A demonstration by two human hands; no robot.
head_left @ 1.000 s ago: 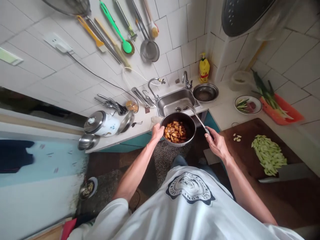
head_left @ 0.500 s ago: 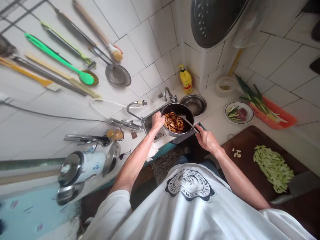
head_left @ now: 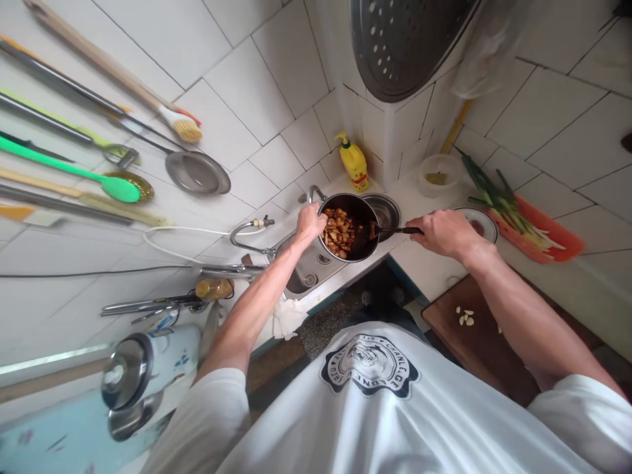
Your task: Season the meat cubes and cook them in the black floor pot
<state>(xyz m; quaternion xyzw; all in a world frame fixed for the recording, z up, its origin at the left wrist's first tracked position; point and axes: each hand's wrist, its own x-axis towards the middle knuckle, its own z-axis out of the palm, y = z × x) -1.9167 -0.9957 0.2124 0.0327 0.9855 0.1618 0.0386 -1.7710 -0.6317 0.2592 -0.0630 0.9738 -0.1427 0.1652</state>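
White tiles wrap this kitchen corner, and a pale counter (head_left: pixel 424 263) runs beneath them to a steel sink (head_left: pixel 309 273) with a curved faucet (head_left: pixel 247 230). Over that sink hangs a dark frying pan (head_left: pixel 358 214), tilted toward the left, with browned, glossy chunks of food (head_left: pixel 337 232) piled on its lower side. Left hand (head_left: pixel 309 224) is at the pan's left rim, fingers curled onto its edge. Right hand (head_left: pixel 444 234) is closed tight around the pan's long handle (head_left: pixel 397 230), holding it level. Just behind the pan sits a steel bowl (head_left: pixel 388 210); what is in it I can't tell. Yellow dish soap bottle (head_left: pixel 355 164) stands in the corner behind that. Off to the right, a white tub (head_left: pixel 437 172), a plate (head_left: pixel 486 224) half hidden by the wrist, and an orange board (head_left: pixel 543 230) carrying green stalks. Garlic cloves (head_left: pixel 464 316) lie on a dark wooden board (head_left: pixel 469 336). On the wall: a green spoon (head_left: pixel 93 178), a steel ladle (head_left: pixel 197 172), a brush (head_left: pixel 182 125). Low left, a kettle (head_left: pixel 143 375).
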